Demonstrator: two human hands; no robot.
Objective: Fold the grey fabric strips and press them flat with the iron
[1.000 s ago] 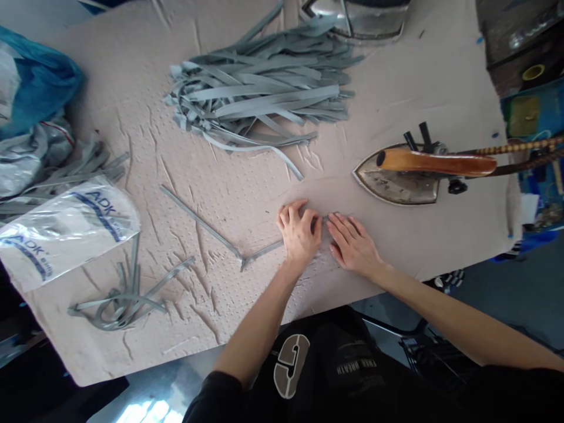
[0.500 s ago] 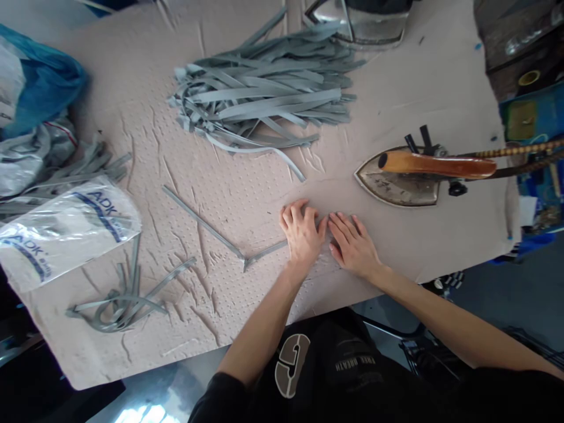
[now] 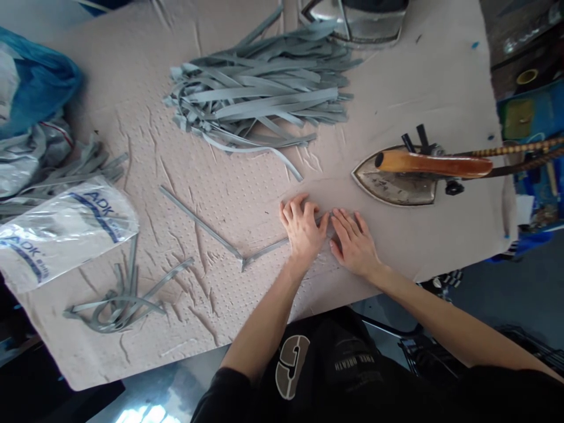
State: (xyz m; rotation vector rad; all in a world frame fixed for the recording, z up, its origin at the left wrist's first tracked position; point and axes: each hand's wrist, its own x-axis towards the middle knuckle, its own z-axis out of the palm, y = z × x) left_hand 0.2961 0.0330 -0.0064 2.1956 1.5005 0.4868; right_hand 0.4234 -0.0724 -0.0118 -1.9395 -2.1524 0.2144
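A thin grey fabric strip lies on the padded board, bent sharply in a V, its left arm running up and away. Over its right part rests my left hand, fingers curled down and the thumb side pinching the strip. Just right of it, my right hand lies flat with fingers stretched out, their tips at the strip's end by my left thumb. Both palms cover part of the strip. Beyond my right hand stands an iron with a wooden handle, apart from my fingers.
A big bundle of grey strips lies at the back, beside a second iron. On the left are a printed plastic bag, a blue bag and a small tangle of strips. The padded board has wrinkles on its left side.
My hands have shifted very slightly up and right relative to the board, staying on the strip. The view has drifted a little; the irons and bundles lie as before.
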